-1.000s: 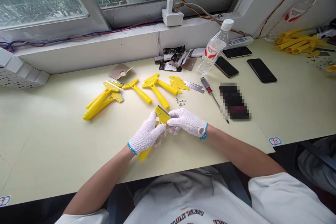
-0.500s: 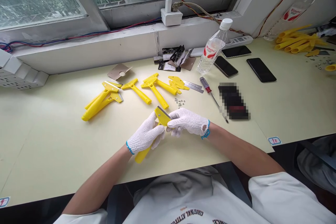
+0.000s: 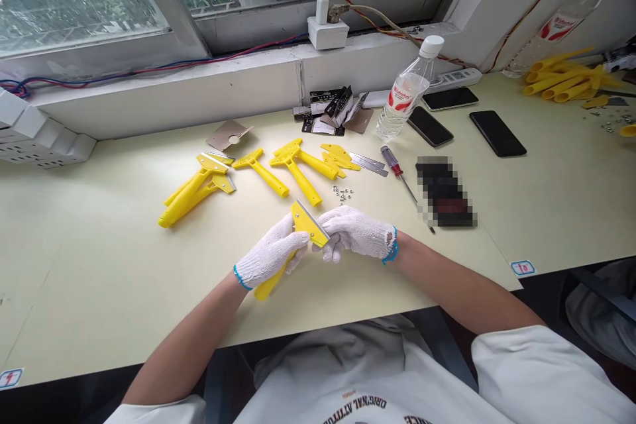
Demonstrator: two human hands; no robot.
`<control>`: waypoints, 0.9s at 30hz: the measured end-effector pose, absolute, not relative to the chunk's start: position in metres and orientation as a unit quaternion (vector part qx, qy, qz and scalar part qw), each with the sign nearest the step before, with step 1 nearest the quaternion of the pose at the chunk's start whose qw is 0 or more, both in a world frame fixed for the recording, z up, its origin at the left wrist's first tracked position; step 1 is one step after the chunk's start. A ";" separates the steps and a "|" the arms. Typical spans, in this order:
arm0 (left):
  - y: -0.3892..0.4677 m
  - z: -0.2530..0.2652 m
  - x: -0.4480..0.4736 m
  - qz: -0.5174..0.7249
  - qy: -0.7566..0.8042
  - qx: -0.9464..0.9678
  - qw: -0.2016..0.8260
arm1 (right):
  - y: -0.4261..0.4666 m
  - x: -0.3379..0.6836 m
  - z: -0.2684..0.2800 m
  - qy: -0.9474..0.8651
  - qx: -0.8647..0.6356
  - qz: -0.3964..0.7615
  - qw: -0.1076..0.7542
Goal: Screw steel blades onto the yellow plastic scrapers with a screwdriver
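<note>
My left hand (image 3: 273, 250), in a white knit glove, is closed round the handle of a yellow scraper (image 3: 308, 224) with a metal blade along its head edge. My gloved right hand (image 3: 352, 233) is closed beside the blade, its fingers curled partly behind the head; whether they grip anything is hidden. Small screws or nuts (image 3: 342, 194) lie just beyond. Two scrapers with blades (image 3: 191, 195) rest at the left. Several yellow handles (image 3: 262, 173) lie in the middle, near yellow head plates (image 3: 338, 156) and loose blades (image 3: 368, 163). A screwdriver (image 3: 399, 169) lies to the right.
A water bottle (image 3: 403, 99) stands at the back, near several phones (image 3: 497, 133). Black card packaging (image 3: 332, 109) and a brown card (image 3: 229, 136) lie toward the window ledge. More yellow handles (image 3: 561, 79) are piled far right. White boxes (image 3: 40, 132) stand at the left.
The scraper's head has turned, so more of its face and blade edge shows. My right thumb has come off the face of the head. The view has shifted slightly.
</note>
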State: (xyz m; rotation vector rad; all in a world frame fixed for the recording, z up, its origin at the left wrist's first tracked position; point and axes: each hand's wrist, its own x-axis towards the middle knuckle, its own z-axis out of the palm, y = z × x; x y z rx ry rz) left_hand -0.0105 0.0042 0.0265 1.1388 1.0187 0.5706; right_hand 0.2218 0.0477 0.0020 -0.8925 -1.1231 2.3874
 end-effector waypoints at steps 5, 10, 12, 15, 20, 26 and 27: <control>0.001 0.027 -0.011 0.240 0.493 0.552 0.629 | 0.045 0.223 0.008 -0.443 -0.309 0.823 0.179; 0.000 0.031 -0.009 0.226 0.514 0.548 0.620 | 0.039 0.221 0.012 -0.500 -0.307 0.784 0.201; -0.001 0.032 -0.007 0.226 0.509 0.549 0.623 | 0.036 0.218 0.011 -0.503 -0.307 0.779 0.213; -0.001 0.033 -0.004 0.230 0.501 0.549 0.628 | 0.033 0.213 0.007 -0.492 -0.317 0.777 0.233; -0.002 0.025 -0.004 0.233 0.494 0.542 0.639 | 0.030 0.210 -0.007 -0.511 -0.327 0.749 0.266; -0.006 0.012 -0.001 0.259 0.472 0.489 0.686 | 0.028 0.209 -0.014 -0.544 -0.340 0.696 0.323; -0.007 0.011 0.000 0.266 0.466 0.480 0.695 | 0.028 0.209 -0.013 -0.549 -0.337 0.693 0.324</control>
